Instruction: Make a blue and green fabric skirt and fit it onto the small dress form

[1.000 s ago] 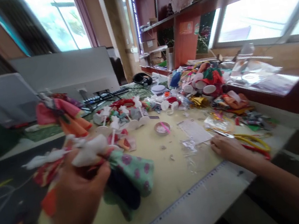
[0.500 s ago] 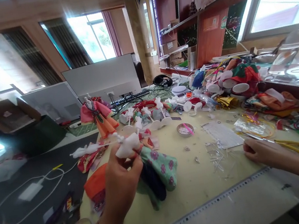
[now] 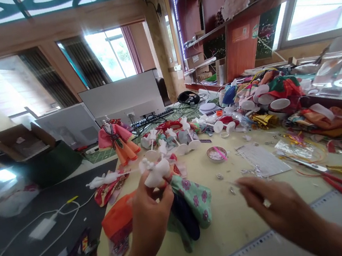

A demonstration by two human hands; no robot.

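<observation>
My left hand (image 3: 154,210) grips a white doll figure (image 3: 155,172) by its torso. Below it hangs or lies a green skirt with purple flowers (image 3: 195,198), beside a dark blue cloth piece (image 3: 185,216). My right hand (image 3: 270,203) is closed in a pinch above the table, right of the skirt; a thin pale sliver seems to show at its fingertips, too small to name. Small metal bits (image 3: 219,176) lie just beyond these fingers. An orange cloth piece (image 3: 118,216) lies left of my left hand.
A small bowl (image 3: 217,154) with a pink stick stands mid-table. Scissors (image 3: 309,164) with red and yellow handles lie at right, a ruler (image 3: 260,242) along the front. A dressed doll (image 3: 118,141) and several white figures stand behind; cloth heaps (image 3: 277,91) fill the back right.
My right hand has moved left from beside the scissors and thin clear pieces to the middle of the table. My left hand keeps hold of the white figure. The view has tilted up slightly.
</observation>
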